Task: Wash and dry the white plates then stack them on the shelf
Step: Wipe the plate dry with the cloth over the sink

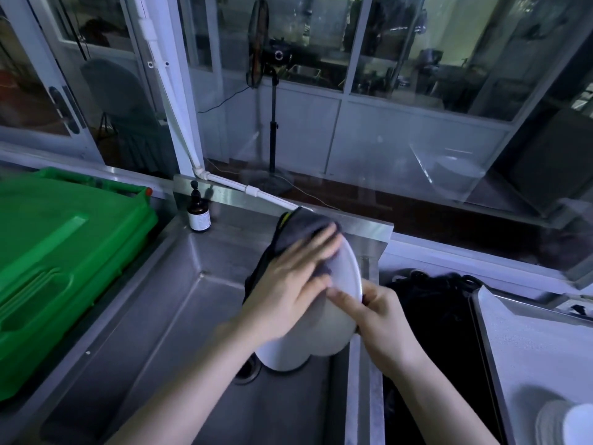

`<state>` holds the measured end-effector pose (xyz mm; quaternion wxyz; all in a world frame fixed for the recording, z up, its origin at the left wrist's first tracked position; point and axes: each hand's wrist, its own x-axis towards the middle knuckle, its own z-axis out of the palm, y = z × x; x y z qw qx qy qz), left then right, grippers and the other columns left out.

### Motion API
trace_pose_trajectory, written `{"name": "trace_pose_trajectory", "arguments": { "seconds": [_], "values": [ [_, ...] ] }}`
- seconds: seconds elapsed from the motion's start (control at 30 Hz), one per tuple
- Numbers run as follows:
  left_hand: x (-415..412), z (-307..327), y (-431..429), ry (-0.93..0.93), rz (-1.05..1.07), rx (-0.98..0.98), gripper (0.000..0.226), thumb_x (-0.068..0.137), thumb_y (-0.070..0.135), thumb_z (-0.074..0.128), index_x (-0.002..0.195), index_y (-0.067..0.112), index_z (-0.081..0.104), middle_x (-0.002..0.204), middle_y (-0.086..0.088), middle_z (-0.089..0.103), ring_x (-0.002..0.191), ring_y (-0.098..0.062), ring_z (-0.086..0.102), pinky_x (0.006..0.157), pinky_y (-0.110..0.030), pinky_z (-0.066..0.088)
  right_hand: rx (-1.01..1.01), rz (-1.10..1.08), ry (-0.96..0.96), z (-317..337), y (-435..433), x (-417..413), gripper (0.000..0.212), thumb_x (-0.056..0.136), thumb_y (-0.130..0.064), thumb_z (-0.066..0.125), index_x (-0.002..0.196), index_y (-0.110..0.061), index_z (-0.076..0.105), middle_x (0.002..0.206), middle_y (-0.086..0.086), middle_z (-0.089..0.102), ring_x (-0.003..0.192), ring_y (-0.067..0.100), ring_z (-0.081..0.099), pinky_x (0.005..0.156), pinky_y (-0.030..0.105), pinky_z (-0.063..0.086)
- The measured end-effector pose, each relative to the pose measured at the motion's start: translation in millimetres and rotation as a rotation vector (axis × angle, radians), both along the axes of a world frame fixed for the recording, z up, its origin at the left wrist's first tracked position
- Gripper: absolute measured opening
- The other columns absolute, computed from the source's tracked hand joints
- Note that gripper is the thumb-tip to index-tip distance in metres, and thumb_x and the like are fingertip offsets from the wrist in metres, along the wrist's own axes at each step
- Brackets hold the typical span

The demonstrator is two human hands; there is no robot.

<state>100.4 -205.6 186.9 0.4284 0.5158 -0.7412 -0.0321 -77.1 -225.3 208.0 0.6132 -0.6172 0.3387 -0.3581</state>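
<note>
In the middle of the frame a white plate (333, 329) is held tilted over the steel sink (179, 316). The left hand (288, 284) presses a dark cloth (301, 232) against its face, fingers nearly straight, close together and blurred. The right hand (388, 322) pinches its right rim. Stacked plates (558, 422) lie at lower right

Left hand (285, 290) presses with flat fingers; right hand (388, 322) grips, thumb extended.

**Camera setup: one head view**

Wide-angle, head-worn, looking forward and down from above and behind the left hand (288, 287) and right hand (385, 322). Both, on the white plate (333, 335), sit close at centre frame. Sink (179, 332) lies below them, windows (417, 59) beyond, green bin (57, 252) to their left.
</note>
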Motion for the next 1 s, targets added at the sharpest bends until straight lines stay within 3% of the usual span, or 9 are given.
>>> {"name": "trace_pose_trajectory", "arguments": {
  "seconds": [0.1, 0.27, 0.37, 0.5, 0.57, 0.7, 0.77, 0.83, 1.0],
  "values": [
    [14, 7, -10, 0.214, 0.079, 0.119, 0.052, 0.1, 0.029, 0.039, 0.151, 0.023, 0.031, 0.16, 0.005, 0.027, 0.149, -0.012, 0.021, 0.119, -0.05, 0.023, 0.005, 0.034, 0.016, -4, 6, -2, 0.019, 0.088, -0.03, 0.071, 0.09, -0.013, 0.078, 0.086, 0.01, 0.077, 0.079, 0.022, 0.074, 0.064, 0.03, 0.055],
    [-2, -8, 10, -0.224, 0.046, 0.027, 0.054, 0.105, 0.043, 0.025, 0.156, 0.028, 0.019, 0.164, 0.013, 0.011, 0.152, -0.016, 0.006, 0.12, -0.054, 0.012, 0.08, -0.051, -0.042, -2, 0, 1, 0.022, 0.085, -0.029, 0.076, 0.088, -0.008, 0.077, 0.088, 0.018, 0.076, 0.08, 0.031, 0.072, 0.068, 0.039, 0.055],
    [5, -4, 3, -0.31, 0.072, -0.009, 0.053, 0.105, 0.045, 0.025, 0.155, 0.028, 0.022, 0.164, 0.011, 0.013, 0.152, -0.016, 0.005, 0.121, -0.052, 0.009, 0.069, -0.028, -0.019, -1, -2, 2, 0.024, 0.087, -0.029, 0.073, 0.091, -0.006, 0.076, 0.091, 0.022, 0.075, 0.086, 0.037, 0.072, 0.073, 0.045, 0.054],
    [15, 3, -8, 0.195, 0.055, 0.12, 0.049, 0.099, 0.033, 0.036, 0.147, 0.026, 0.034, 0.16, 0.003, 0.025, 0.151, -0.016, 0.014, 0.121, -0.05, 0.016, 0.047, 0.057, 0.018, -1, 4, -3, 0.023, 0.086, -0.029, 0.072, 0.09, -0.006, 0.076, 0.087, 0.018, 0.076, 0.078, 0.024, 0.071, 0.066, 0.033, 0.054],
    [18, 1, -7, 0.26, 0.063, 0.178, 0.05, 0.098, 0.035, 0.034, 0.147, 0.03, 0.031, 0.16, 0.005, 0.025, 0.15, -0.012, 0.013, 0.121, -0.049, 0.018, 0.048, 0.071, 0.03, -3, 6, -7, 0.021, 0.086, -0.028, 0.072, 0.087, -0.007, 0.076, 0.083, 0.014, 0.076, 0.075, 0.02, 0.07, 0.063, 0.029, 0.052],
    [8, -12, 6, -0.187, 0.026, 0.056, 0.053, 0.104, 0.04, 0.029, 0.155, 0.029, 0.021, 0.165, 0.009, 0.009, 0.152, -0.02, 0.002, 0.12, -0.053, 0.011, 0.082, 0.07, 0.033, -2, 3, -7, 0.03, 0.085, -0.033, 0.075, 0.091, -0.004, 0.075, 0.089, 0.02, 0.075, 0.079, 0.028, 0.071, 0.066, 0.035, 0.053],
    [6, -14, 7, -0.277, -0.005, 0.017, 0.053, 0.105, 0.041, 0.025, 0.156, 0.031, 0.018, 0.165, 0.009, 0.007, 0.152, -0.023, 0.002, 0.118, -0.053, 0.012, 0.114, 0.088, 0.024, -1, 2, -5, 0.028, 0.086, -0.03, 0.075, 0.093, -0.003, 0.075, 0.093, 0.022, 0.075, 0.083, 0.032, 0.073, 0.07, 0.037, 0.055],
    [12, -13, 2, -0.21, -0.001, 0.033, 0.053, 0.104, 0.04, 0.028, 0.156, 0.033, 0.016, 0.165, 0.011, 0.007, 0.152, -0.02, 0.004, 0.12, -0.052, 0.013, 0.141, 0.093, 0.017, -1, 0, -3, 0.027, 0.085, -0.026, 0.075, 0.093, 0.0, 0.075, 0.093, 0.024, 0.074, 0.082, 0.031, 0.072, 0.069, 0.036, 0.055],
    [26, -28, 5, 0.387, 0.139, 0.206, 0.053, 0.1, 0.021, 0.037, 0.15, 0.025, 0.021, 0.161, 0.008, 0.015, 0.151, -0.013, 0.009, 0.122, -0.048, 0.014, 0.271, 0.032, -0.124, 3, -4, -8, 0.034, 0.078, -0.021, 0.078, 0.104, 0.001, 0.074, 0.105, 0.027, 0.073, 0.093, 0.037, 0.072, 0.073, 0.036, 0.058]
  ]
}}
